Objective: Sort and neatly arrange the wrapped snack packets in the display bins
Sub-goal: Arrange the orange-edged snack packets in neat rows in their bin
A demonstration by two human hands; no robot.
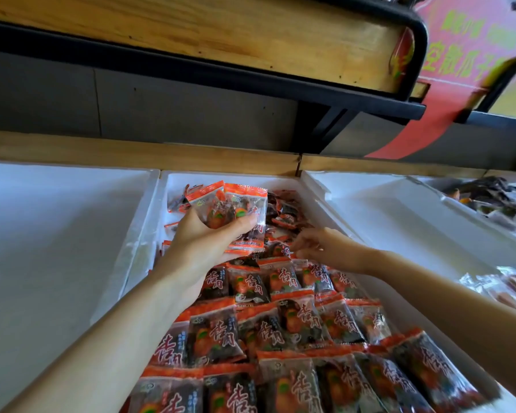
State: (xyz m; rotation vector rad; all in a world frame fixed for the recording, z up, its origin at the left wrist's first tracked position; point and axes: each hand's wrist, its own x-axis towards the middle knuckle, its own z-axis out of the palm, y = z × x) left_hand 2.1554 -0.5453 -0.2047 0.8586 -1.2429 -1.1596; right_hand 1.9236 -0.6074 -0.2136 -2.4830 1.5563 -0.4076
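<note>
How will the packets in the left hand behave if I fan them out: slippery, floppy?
Probably slippery: the held packets have glossy film wrappers. Likely light, since the left hand grips several at once. Flat sealed edges look floppy.

The premises present as a retail shop's loose-snack section. White foam display bins point(160, 210) stand side by side beneath a wooden shelf edged in black metal framing point(191, 34), and the middle bin is stocked with many identical red-and-black printed wrapped snack packets point(283, 320) laid in rows. A red promotional banner with green lettering point(471, 46) hangs at the upper right.
</note>
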